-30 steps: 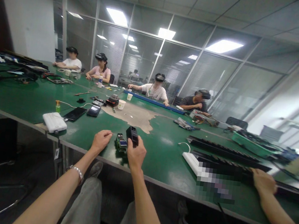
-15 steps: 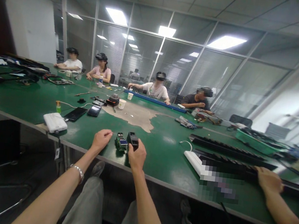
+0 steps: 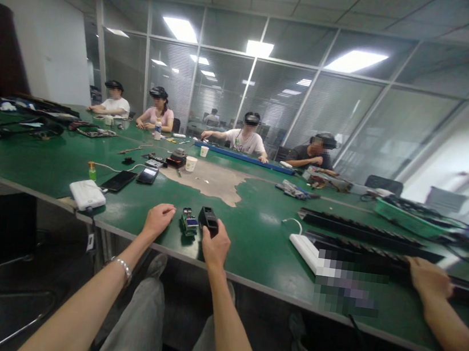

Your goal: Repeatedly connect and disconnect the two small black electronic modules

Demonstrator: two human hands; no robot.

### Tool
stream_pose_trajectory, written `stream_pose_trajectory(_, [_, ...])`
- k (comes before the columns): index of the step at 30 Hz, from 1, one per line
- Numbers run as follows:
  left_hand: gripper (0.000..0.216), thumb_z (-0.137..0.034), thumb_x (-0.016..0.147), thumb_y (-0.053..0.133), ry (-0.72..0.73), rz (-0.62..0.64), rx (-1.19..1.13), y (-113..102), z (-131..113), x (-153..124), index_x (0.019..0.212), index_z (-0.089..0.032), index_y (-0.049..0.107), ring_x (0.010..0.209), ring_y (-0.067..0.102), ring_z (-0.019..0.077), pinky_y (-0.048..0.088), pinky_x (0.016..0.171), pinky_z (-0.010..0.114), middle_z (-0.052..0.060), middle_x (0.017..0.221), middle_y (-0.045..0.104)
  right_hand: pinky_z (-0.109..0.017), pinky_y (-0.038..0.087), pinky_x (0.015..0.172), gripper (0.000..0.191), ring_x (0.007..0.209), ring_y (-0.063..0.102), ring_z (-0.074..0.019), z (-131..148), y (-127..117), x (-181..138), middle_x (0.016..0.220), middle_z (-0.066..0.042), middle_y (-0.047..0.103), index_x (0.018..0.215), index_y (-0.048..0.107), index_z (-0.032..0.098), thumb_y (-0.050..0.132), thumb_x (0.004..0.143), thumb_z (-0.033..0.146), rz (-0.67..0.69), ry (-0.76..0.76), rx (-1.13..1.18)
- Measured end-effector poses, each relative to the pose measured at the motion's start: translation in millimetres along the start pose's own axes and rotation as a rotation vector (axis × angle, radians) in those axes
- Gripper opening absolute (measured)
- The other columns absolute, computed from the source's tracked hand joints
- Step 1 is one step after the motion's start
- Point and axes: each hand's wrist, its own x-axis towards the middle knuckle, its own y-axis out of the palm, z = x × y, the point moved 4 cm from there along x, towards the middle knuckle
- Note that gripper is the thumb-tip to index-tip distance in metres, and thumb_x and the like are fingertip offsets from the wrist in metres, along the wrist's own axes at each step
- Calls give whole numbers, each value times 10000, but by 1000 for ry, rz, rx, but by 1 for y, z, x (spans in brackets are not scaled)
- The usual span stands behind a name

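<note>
Left hand (image 3: 159,219) curls into a loose fist near the counter's front edge; right hand (image 3: 215,245) grips a black rectangular casing (image 3: 208,219) by its side, thumb and fingers around the lower part. Whether the casing touches the surface cannot be told. Just beside it, between the hands, a green circuit board (image 3: 189,222) with a small screen sits on the counter (image 3: 259,253).

That counter is long and green, its coating worn away in a ragged beige patch (image 3: 216,182) toward the middle. Behind stands a glass partition (image 3: 223,96) with blinds, under a panelled ceiling with bright lights. Four people in headsets sit along the far side; at the right, another person's hand (image 3: 430,282) rests on a long black strip.

One paper cup (image 3: 190,164) stands at the patch's edge, a second paper cup (image 3: 203,151) farther back; their insides are hidden. Dark, tangled parts fill a green basket (image 3: 409,224) on the right. On the left, a small bottle (image 3: 92,172) contains green liquid.
</note>
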Motion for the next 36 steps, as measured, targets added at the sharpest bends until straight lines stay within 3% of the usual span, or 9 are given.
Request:
stream_pose_trajectory(4, [240,-336,824,554,-17,6,-8,1,2,1,894,-206,744,988,667,203,503,924,346,62,1042,732,-398,445,975,518,1088,620,-289,12,-6,6,1184,-177,654,1238,595,87,605,802,368,-23,86,88])
stream_pose_trajectory(9, [250,-349,822,555,-40,6,-35,-3,0,-1,904,-205,742,999,668,206,503,932,347,64,1061,730,-346,466,926,471,1047,634,-251,47,-1,9,1152,-139,673,1213,612,132,611,804,365,-4,-13,132])
stream_pose_trajectory(17, [244,-346,819,558,-29,3,-64,-8,-4,-4,907,-205,737,1008,668,208,504,939,348,67,1064,730,-308,477,822,315,912,657,-234,78,7,7,971,-98,713,1070,659,163,615,812,337,37,-120,22])
stream_pose_trajectory(24, [253,-358,829,553,-10,-7,-110,-9,0,-3,918,-211,738,1008,671,213,508,938,362,69,1057,732,-293,461,746,204,832,648,-233,84,16,-5,853,-71,696,967,645,187,628,806,310,70,-166,-133])
stream_pose_trajectory(32, [274,-364,834,550,-17,-7,-105,-10,4,-1,955,-198,731,1009,669,208,507,941,355,73,1060,731,-333,481,802,300,894,638,-250,72,25,-22,943,-103,687,1055,626,165,643,777,278,147,-147,-176])
stream_pose_trajectory(36, [258,-339,835,539,17,1,-66,-8,1,-1,935,-197,730,1003,667,206,508,937,350,73,1055,728,-402,461,939,563,1098,590,-292,60,31,-30,1186,-180,631,1277,535,103,666,772,315,116,-202,-112])
